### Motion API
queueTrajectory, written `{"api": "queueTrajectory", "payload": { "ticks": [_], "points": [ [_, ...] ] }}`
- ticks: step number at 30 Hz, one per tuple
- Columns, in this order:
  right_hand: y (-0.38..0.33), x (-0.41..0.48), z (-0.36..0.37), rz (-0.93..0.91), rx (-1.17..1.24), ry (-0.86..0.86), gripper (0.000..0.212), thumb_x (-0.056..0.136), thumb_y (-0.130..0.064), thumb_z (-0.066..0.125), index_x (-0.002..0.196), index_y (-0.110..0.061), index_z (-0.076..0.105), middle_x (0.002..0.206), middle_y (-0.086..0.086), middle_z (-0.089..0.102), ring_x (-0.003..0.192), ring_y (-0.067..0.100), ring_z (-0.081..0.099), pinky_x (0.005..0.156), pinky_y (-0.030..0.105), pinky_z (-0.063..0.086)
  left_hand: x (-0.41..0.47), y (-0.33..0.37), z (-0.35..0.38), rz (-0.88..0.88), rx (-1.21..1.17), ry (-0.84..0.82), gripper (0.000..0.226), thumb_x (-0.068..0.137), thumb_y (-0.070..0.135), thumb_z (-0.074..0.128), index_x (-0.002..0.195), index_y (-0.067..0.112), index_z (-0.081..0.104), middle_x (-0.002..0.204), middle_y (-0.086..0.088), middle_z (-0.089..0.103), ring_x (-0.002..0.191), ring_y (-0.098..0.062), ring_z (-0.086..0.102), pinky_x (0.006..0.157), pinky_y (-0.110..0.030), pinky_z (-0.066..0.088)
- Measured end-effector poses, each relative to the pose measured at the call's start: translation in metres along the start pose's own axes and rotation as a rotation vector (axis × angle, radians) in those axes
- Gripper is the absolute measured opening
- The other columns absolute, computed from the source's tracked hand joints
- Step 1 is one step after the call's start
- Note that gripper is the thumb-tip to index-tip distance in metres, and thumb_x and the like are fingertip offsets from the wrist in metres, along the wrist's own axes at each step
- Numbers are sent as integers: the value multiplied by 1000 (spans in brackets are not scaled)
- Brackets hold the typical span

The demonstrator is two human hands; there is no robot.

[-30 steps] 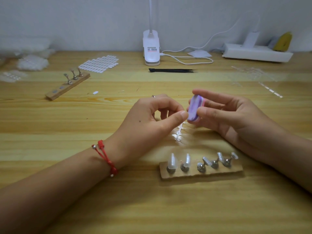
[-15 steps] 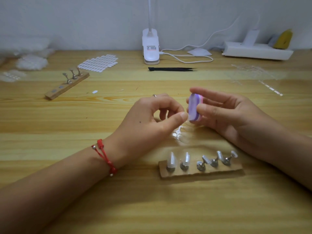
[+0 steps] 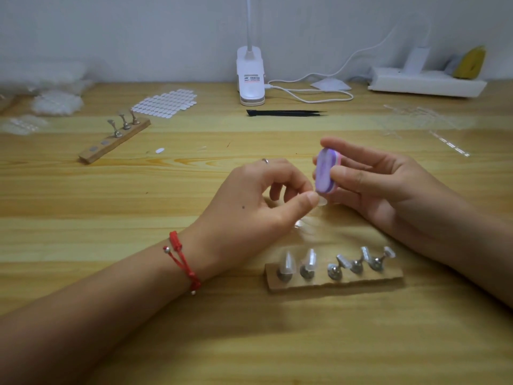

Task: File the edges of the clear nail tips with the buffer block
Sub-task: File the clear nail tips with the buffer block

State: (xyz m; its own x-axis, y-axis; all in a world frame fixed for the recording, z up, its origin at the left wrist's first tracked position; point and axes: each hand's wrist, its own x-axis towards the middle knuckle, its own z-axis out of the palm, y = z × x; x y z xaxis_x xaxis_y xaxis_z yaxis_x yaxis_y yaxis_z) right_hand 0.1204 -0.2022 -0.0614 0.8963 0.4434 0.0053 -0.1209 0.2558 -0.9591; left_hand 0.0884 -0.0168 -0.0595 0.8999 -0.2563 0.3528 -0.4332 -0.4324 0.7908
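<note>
The buffer block (image 3: 325, 173), an oval pad with a purple face and a pink layer, stands on end, pinched in the fingers (image 3: 347, 176) of the right hand (image 3: 388, 195). One clear nail tip (image 3: 322, 201), pinched by the left hand (image 3: 249, 207), touches the block's lower end at 6 o'clock.

A peg stand (image 3: 333, 276) is sitting just nearer than the left hand (image 3: 249, 195) and right hand (image 3: 383, 187), blocking that side; tweezers (image 3: 286, 113) and a lamp (image 3: 250, 79) are lying farther; bare table (image 3: 111, 207) is stretching leftward.
</note>
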Motion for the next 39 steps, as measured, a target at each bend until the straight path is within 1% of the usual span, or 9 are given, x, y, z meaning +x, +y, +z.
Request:
{"api": "queueTrajectory", "payload": {
  "ticks": [3,7,11,19,22,26,30,34,39],
  "points": [
    [0,-1,0,13,-41,-29,39,67,-7,69,104,-16,76,94,8,73,86,16,69,76,24,56,1,0,-2,31,-5,79,9,80,24,62,71,20,62,63,13,48,63,-1,42,63,-8,31],
    [0,-1,0,-3,-16,-11,39,68,-5,67,105,-14,75,93,8,71,89,16,68,77,26,57,0,1,0,24,37,9,11,79,26,62,72,18,64,67,7,52,66,-5,44,61,-15,35],
    [0,-2,1,22,-67,-45,41,65,-9,70,105,-17,76,96,8,73,90,17,69,78,25,57,0,1,-1,33,24,88,12,80,23,62,73,15,64,65,9,50,64,-4,41,65,-10,31],
    [0,-2,1,28,-107,-62,43,64,-14,73,107,-18,74,102,10,74,94,20,70,79,25,56,0,1,0,38,39,89,10,80,24,62,72,17,63,65,6,51,64,-5,42,66,-10,30],
    [0,-1,0,14,-63,-25,43,65,-11,70,108,-14,74,100,8,73,93,20,68,80,27,57,-1,1,1,28,61,41,12,79,26,62,71,17,64,67,1,54,64,-6,42,65,-12,31],
    [0,-3,2,29,-109,-60,41,63,-14,72,104,-21,76,94,8,74,87,17,68,78,24,57,1,-1,-2,23,27,116,10,80,25,61,71,20,61,65,8,50,63,-4,41,65,-10,30],
    [0,-2,0,8,-64,-9,42,66,-10,70,107,-15,74,96,9,73,91,19,67,81,28,57,0,-1,0,27,66,15,10,79,27,62,72,20,63,68,2,56,65,-5,43,64,-13,32],
    [0,-3,1,37,-122,-68,42,65,-13,72,107,-18,75,101,13,74,92,20,69,81,26,57,1,0,-2,45,22,104,9,80,24,62,72,19,62,65,9,50,63,-4,41,66,-11,31],
    [-1,-1,-1,15,-62,-19,42,66,-11,70,108,-14,74,98,9,72,91,20,67,82,28,57,0,0,0,42,56,44,12,79,24,62,72,15,64,67,2,54,64,-5,42,65,-12,31]
  ]
}}
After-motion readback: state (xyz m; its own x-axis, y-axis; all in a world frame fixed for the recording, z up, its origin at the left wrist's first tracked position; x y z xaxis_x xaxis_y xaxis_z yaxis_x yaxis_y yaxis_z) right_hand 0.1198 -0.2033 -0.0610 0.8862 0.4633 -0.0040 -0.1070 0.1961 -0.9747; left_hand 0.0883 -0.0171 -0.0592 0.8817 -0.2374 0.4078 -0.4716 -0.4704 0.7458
